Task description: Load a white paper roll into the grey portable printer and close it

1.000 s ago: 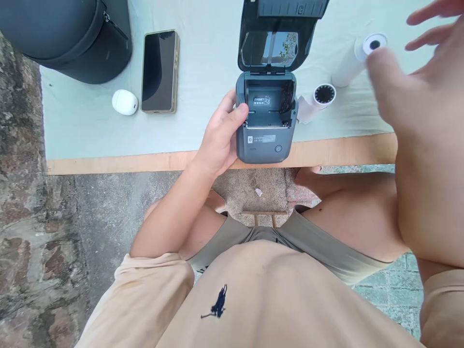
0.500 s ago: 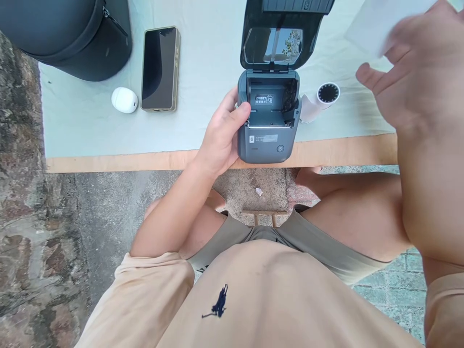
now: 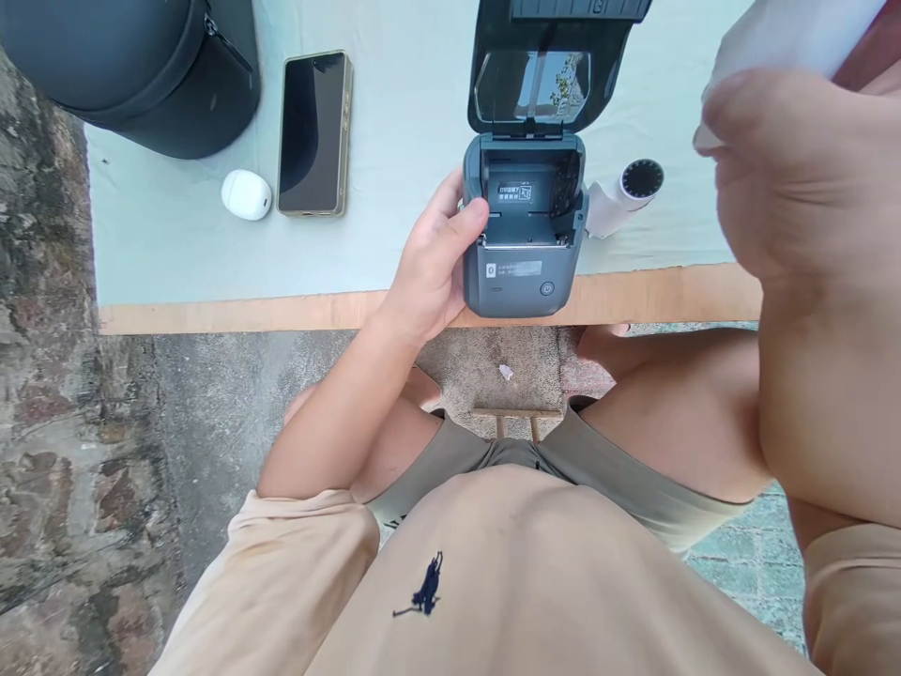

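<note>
My left hand [image 3: 431, 263] grips the left side of a dark grey portable label printer [image 3: 519, 296], thumb on its near rim. The printer's lid [image 3: 531, 113] is swung up, and its inner bay holds no roll. Raised high at the right, close to the camera, my right hand [image 3: 795, 178] is closed on a crumpled white piece of paper [image 3: 781, 42]; its far part is cut off by the frame edge. Beside the printer lies a white label roll [image 3: 623, 202] with a dark toothed core, a strip of it loose toward the printer.
A phone [image 3: 313, 131] and a white earbud case [image 3: 246, 194] lie left on the pale cloth [image 3: 401, 113]. A black zippered case [image 3: 169, 84] stands at the far left. The wooden table edge [image 3: 282, 313] runs just above my knees.
My right hand has come nearer the camera with the white paper, which now looks more bunched up, and its fingers have closed further. My left hand and the printer have stayed put.
</note>
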A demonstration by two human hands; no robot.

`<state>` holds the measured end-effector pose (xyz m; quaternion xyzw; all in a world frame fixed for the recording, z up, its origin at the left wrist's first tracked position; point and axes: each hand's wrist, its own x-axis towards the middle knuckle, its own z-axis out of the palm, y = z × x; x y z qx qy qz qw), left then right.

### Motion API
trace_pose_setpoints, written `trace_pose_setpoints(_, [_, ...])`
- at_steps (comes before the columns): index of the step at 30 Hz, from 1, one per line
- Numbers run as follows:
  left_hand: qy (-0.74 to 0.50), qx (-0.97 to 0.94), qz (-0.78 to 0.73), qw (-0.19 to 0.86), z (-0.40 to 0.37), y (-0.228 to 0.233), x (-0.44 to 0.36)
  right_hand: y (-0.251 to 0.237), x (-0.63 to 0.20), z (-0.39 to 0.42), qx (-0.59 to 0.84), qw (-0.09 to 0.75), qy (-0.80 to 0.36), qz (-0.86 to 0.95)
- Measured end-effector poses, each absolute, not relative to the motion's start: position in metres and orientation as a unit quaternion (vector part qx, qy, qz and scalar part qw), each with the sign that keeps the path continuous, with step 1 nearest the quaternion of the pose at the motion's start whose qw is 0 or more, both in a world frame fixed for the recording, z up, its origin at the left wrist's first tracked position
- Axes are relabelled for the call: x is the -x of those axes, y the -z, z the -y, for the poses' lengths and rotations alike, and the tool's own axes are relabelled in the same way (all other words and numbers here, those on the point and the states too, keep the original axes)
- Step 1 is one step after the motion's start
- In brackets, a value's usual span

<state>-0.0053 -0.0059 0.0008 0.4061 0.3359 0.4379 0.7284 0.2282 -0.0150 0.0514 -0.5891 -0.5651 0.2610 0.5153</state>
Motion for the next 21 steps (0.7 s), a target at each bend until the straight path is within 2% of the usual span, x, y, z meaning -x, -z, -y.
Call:
trace_pose_setpoints(2, [-0.437,-0.408,-0.342,0.725,0.006,0.0,0.005,-0.07,-0.206,0.023,0.546,0.564,-0.358,0.505])
trace_pose_setpoints(6, [-0.438,-0.413,-0.345,0.72,0.006,-0.001,0.006,-0.1,-0.176,0.03,0.551,0.536,-0.463,0.441])
trace_pose_setpoints(13, [-0.436,-0.399,-0.347,0.728,0.007,-0.004,0.004,-0.091,-0.193,0.03,0.519,0.523,-0.506,0.449])
trace_pose_setpoints(18, [-0.436,-0.391,-0.36,0.726,0.007,-0.003,0.003,-0.073,-0.208,0.02,0.499,0.554,-0.532,0.402])
trace_pose_setpoints(21, [-0.443,-0.399,-0.346,0.725,0.006,0.001,0.004,-0.07,-0.209,0.026,0.507,0.55,-0.478,0.461])
